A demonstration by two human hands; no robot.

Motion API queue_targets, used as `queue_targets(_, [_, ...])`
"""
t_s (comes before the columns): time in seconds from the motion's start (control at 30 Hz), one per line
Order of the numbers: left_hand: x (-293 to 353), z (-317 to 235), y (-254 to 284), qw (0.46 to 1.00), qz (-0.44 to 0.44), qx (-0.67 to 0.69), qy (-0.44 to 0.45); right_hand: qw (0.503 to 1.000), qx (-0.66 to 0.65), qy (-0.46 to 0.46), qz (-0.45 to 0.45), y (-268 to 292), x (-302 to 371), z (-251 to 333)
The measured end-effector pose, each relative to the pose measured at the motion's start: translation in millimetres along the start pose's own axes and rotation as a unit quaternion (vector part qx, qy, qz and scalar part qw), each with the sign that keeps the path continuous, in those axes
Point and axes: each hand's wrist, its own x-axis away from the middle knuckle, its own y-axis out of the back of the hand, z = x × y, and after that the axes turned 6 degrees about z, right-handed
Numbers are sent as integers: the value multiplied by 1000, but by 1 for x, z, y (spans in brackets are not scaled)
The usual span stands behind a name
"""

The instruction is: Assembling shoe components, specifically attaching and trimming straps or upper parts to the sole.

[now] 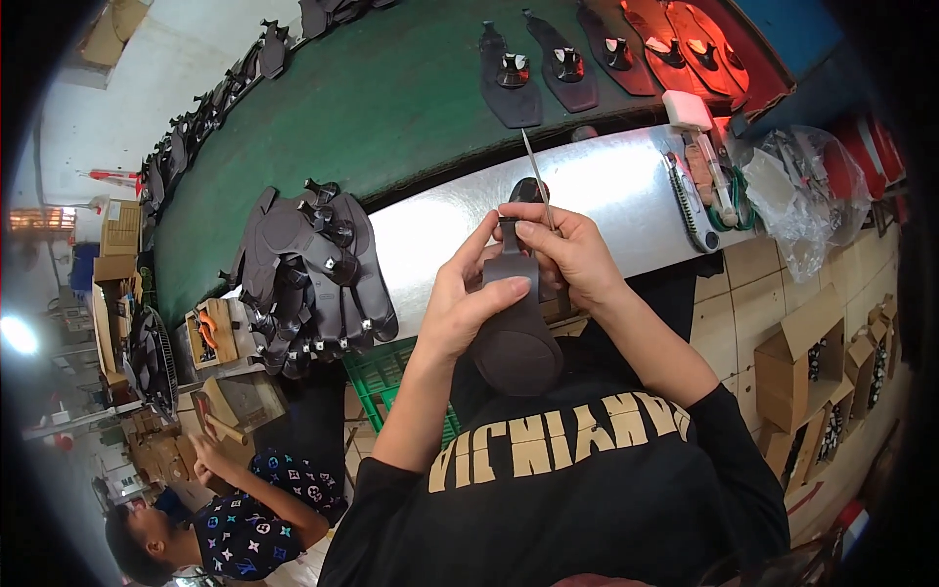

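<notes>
You grip a dark sandal sole point(515, 333) in your left hand point(468, 308) — right hand point(572, 256) pinching a thin tool point(537, 176) at its strap end — the next move likely calling for a steady, careful stroke.

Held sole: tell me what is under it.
Under the sole, held by the left hand and right hand, are the metal bench edge and the person's black shirt. Anything beneath is covered.
</notes>
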Motion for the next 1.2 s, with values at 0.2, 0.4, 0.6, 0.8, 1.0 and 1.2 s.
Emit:
queue_targets(0.2, [0, 0, -4, 999, -14, 25, -26, 973, 167, 134, -89, 24, -9, 4])
queue_targets(0.4, [-15, -14, 6, 990, -48, -47, -123, 655, 695, 174, -238, 96, -37, -9])
queue_targets(0.6, [-2, -22, 38, 977, -20, -148, -154, 688, 661, 187, -234, 98, -7, 25])
queue_targets(0.8, [38, 3, 33, 990, 16, -119, -68, 458, 814, 129, -334, 154, 25, 64])
queue_targets(1.0, [38, 18, 29, 998, 12, -63, -13, 413, 840, 108, -336, 158, 27, 60])
queue_targets(1.2, [52, 35, 39, 999, -26, 8, 35, 515, 791, 222, -245, 151, 28, 51])
